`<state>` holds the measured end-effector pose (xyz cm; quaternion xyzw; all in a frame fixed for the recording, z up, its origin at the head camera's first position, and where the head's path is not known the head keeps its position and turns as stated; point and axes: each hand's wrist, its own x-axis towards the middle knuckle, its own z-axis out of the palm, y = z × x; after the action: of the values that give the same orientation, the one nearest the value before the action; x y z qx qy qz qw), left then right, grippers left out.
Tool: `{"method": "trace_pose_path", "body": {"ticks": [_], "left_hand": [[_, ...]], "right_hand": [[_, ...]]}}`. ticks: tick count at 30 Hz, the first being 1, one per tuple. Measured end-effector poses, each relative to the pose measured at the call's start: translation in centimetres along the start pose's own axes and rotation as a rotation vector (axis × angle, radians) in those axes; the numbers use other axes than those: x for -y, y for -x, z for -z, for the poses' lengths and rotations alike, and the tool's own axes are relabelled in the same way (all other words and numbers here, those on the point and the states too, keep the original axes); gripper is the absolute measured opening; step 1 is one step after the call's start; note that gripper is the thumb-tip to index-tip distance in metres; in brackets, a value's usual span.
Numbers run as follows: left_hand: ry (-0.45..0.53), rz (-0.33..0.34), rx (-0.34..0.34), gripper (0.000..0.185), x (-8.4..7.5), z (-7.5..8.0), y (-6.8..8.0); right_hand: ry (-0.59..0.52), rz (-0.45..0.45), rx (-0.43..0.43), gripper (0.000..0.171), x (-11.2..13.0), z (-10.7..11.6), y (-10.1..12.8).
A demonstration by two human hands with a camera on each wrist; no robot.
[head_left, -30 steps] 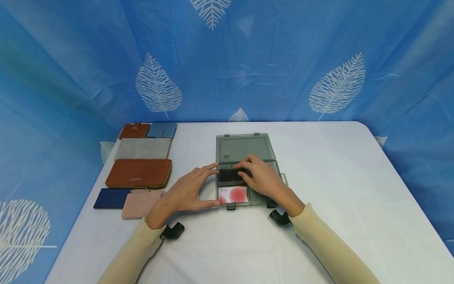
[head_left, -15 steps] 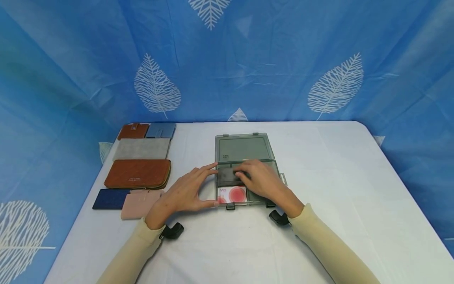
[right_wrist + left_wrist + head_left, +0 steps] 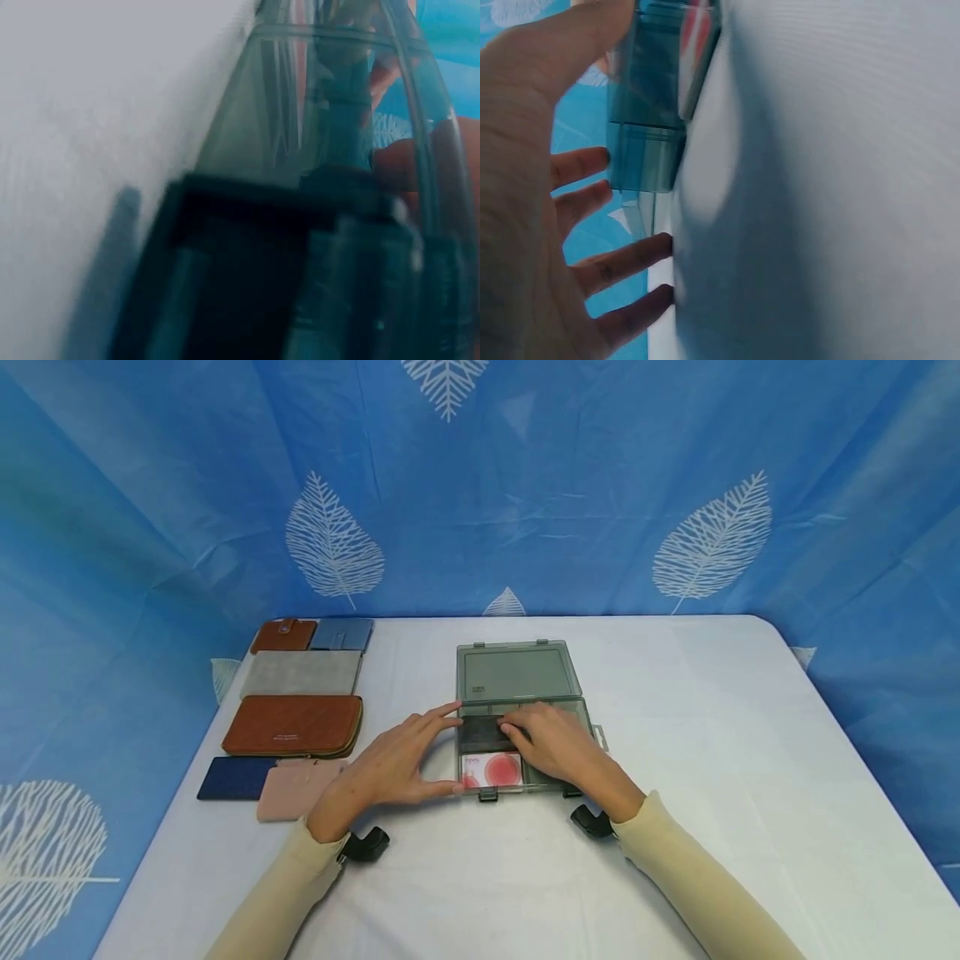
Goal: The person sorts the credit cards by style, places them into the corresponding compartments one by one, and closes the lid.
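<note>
A translucent grey-green compartment box (image 3: 517, 670) lies with its lid swung back. My left hand (image 3: 397, 764) stays spread along the box's left side, fingertips and thumb touching its edge. My right hand (image 3: 555, 739) reaches over the right part of the box, its curled fingers and thumb pinching the right edge of a flat black card-like piece (image 3: 480, 735) in the left of the box. Just in front of that piece is a white card with a red circle (image 3: 491, 771). In the right wrist view, the clear box wall (image 3: 232, 127) partly covers my fingers (image 3: 397, 161).
On the left of the table are a brown zip wallet (image 3: 292, 725), a grey wallet (image 3: 302, 673), a small brown wallet (image 3: 281, 637), a blue card holder (image 3: 342, 634), a navy wallet (image 3: 234, 778) and a pink wallet (image 3: 296, 791). A blue curtain (image 3: 570, 485) hangs behind.
My right hand has sunk slightly towards the box, and the black piece looks lower and flatter inside it. The left hand holds its place.
</note>
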<state>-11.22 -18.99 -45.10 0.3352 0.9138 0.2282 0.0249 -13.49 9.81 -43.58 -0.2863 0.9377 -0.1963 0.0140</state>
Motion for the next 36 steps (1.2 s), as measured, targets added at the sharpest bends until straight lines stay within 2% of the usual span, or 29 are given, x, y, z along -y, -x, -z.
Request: {"method": "trace_pose_path", "body": {"ticks": [3, 7, 10, 12, 16, 19, 23, 26, 30, 36], "left_hand": [[0.021, 0.046, 0.061, 0.096, -0.3, 0.8, -0.2], [0.09, 0.182, 0.111, 0.098, -0.9, 2.6, -1.2], [0.191, 0.292, 0.067, 0.093, -1.1, 3.7, -2.7], [0.274, 0.353, 0.017, 0.087, -1.1, 3.9, -3.9], [0.438, 0.466, -0.058, 0.082, -0.7, 3.2, -5.9], [0.59, 0.524, -0.093, 0.079, -0.2, 2.3, -6.8], [0.801, 0.573, -0.156, 0.073, 0.2, 1.0, -7.6], [0.933, 0.57, -0.197, 0.068, 0.2, 0.1, -7.9], [1.04, 0.573, -0.216, 0.065, 0.0, -0.4, -8.0], [1.118, 0.576, -0.251, 0.067, 0.2, -0.4, -8.0]], "right_hand": [[-0.043, 0.015, 0.006, 0.03, -0.4, 0.8, 0.2], [-0.15, -0.022, -0.062, 0.033, -1.7, 2.9, 0.4], [-0.237, -0.085, -0.14, 0.042, -3.3, 4.3, 0.5], [-0.284, -0.145, -0.164, 0.05, -4.6, 4.8, 0.5], [-0.369, -0.264, -0.108, 0.065, -7.1, 4.6, 0.6], [-0.434, -0.317, -0.042, 0.073, -8.4, 4.2, 0.7], [-0.531, -0.361, -0.002, 0.079, -9.3, 3.9, 0.5], [-0.607, -0.388, 0.003, 0.079, -9.6, 3.7, 0.3], [-0.715, -0.418, 0.006, 0.077, -9.8, 3.5, 0.2], [-0.916, -0.435, -0.03, 0.075, -10.1, 3.6, 0.4]]}}
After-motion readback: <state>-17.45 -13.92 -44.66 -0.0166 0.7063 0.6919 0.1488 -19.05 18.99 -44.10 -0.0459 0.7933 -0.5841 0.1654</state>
